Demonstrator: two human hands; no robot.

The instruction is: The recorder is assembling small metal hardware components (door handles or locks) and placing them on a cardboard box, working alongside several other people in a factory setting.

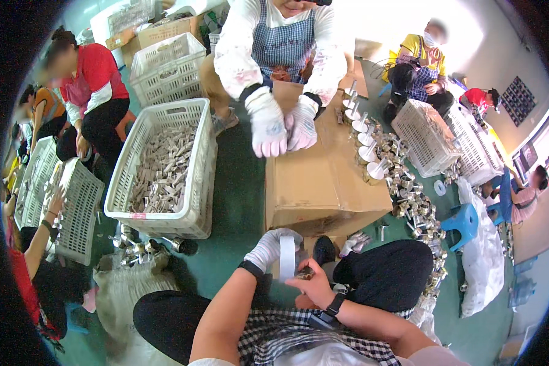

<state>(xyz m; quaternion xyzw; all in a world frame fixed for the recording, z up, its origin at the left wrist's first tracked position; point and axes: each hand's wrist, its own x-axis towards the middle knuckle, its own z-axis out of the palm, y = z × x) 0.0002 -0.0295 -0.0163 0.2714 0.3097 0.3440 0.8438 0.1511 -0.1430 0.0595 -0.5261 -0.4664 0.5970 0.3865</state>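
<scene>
My left hand, in a whitish knit glove, is closed on a white disc-shaped piece, seen nearly edge-on above my lap. Just right of it is my bare right hand, a dark band on its wrist. Its fingers are curled together near the disc, around something small and dark that I cannot make out. A cardboard box stands just beyond my hands. Along its right edge is a row of white discs with upright metal stems.
Facing me, a person's gloved hands rest over the box. A white crate of small grey pieces stands left. Shiny metal parts lie heaped on the right, near a blue stool and a white sack. Other people sit around white crates.
</scene>
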